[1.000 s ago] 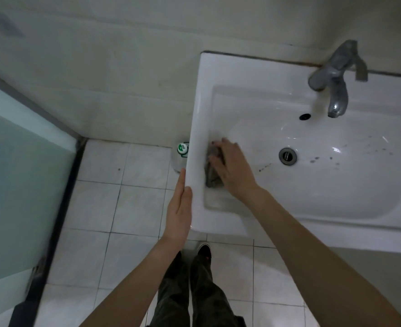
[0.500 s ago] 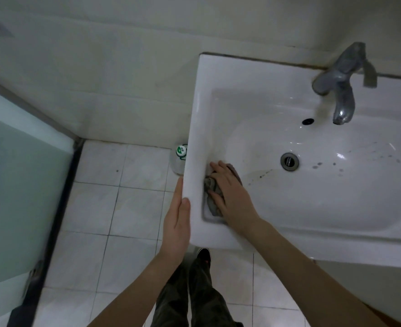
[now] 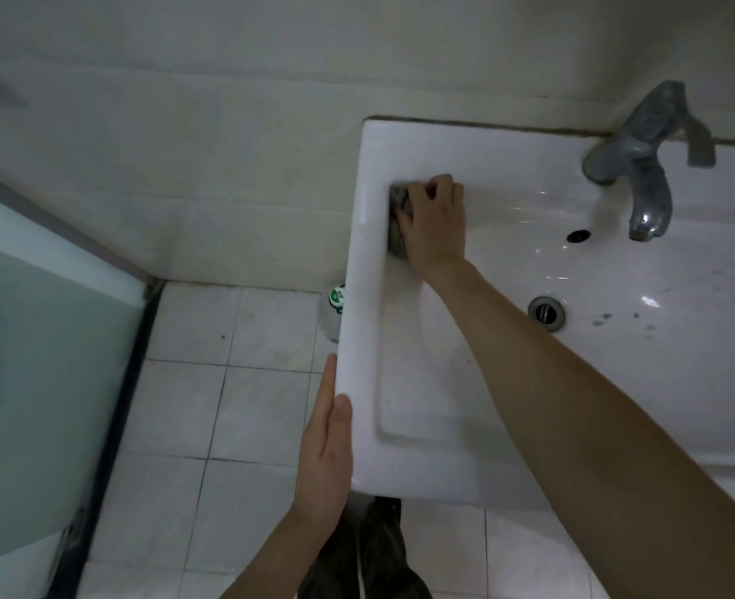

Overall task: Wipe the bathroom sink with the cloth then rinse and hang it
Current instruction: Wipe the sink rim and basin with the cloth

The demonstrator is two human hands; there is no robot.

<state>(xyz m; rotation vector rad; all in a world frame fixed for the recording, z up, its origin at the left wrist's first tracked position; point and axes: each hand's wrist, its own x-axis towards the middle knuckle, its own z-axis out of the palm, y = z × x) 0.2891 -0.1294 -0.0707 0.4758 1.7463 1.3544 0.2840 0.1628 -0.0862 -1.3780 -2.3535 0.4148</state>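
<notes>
- Head view: the cloth [image 3: 397, 242], a small grey wad, sits at the ten o'clock corner of the sink [image 3: 363, 296], tight against the basin's inner wall.
- The right hand [image 3: 437, 222] covers it, fingers curled over the wad and pressing it to the porcelain. Only the cloth's left edge shows.
- The left hand [image 3: 324, 451] lies flat with straight fingers along the sink's outer edge at about seven o'clock. Its thumb is on the rim, and it holds nothing.
- The cloth looks soft, light and limp, so it is likely to bunch. Gathering its middle under the whole palm should work better than pinching a corner.
- The glazed basin is probably slippery, so steady downward pressure matters.
- Dark specks lie near the drain [image 3: 546, 311], towards three o'clock, and the tap [image 3: 646, 166] stands at two o'clock.
</notes>
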